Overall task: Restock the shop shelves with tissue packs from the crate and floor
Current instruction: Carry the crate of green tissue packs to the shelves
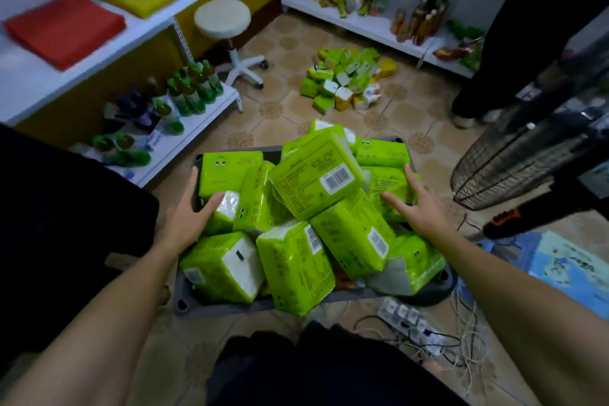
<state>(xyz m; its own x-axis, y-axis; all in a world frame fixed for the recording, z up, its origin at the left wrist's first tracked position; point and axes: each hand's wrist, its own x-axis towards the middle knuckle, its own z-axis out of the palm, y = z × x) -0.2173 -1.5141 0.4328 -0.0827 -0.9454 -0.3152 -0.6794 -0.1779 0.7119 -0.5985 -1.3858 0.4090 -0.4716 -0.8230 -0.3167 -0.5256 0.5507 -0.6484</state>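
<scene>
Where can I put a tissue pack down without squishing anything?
Bare tiles lie between the crate and the floor pile of packs. The white shelf in front of the red pad is bare too. Crowded: the heaped crate, the bottle shelf, the cables.

Left hand [192, 212] stretched forward, loosely spread, right hand [417, 204] extended, palm down, splayed
</scene>
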